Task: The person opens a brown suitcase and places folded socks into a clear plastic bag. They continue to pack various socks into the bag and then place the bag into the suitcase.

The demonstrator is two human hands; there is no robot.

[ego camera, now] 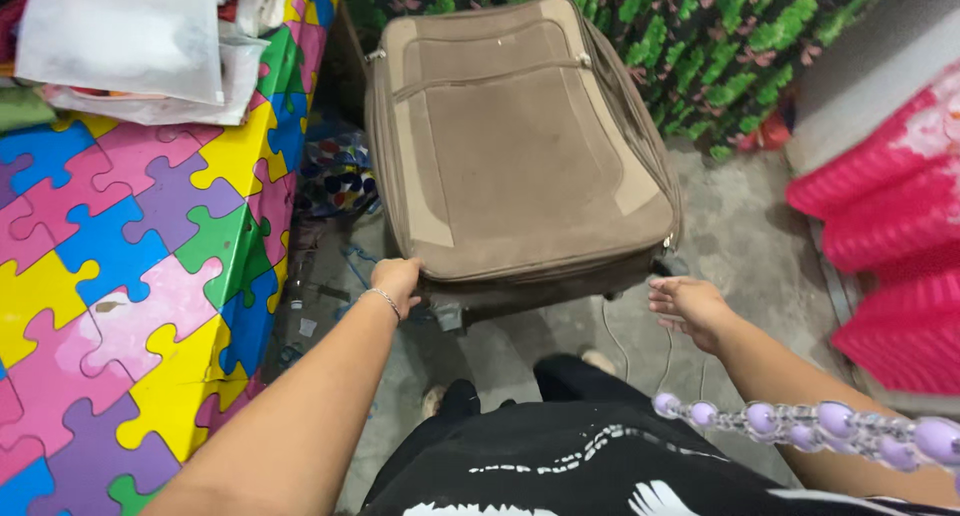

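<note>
I am watching from the head camera, going left to right. The puzzle-patterned mat (130, 266) is covering the raised surface on the left, with folded cloths and plastic bags (130, 46) piled on it. My left hand (396, 278) is resting on the near left corner of the brown suitcase (510, 146), its grip curled onto the edge, a thin bracelet (383, 301) on the wrist. The suitcase is lying flat, tilted up off the concrete floor (740, 236) and leaning back toward the green leafy cloth (720, 36). My right hand (690, 306) is hovering just beside the near right corner, fingers loosely spread, touching nothing that I can see. I judge both corners need an even hold, low on the frame, before any shifting. The suitcase's underside, wheels and handle are hidden. A string of purple beads (810, 421) is blurring the lower right, and the pink quilted bedding (890, 226) is cut off.
</note>
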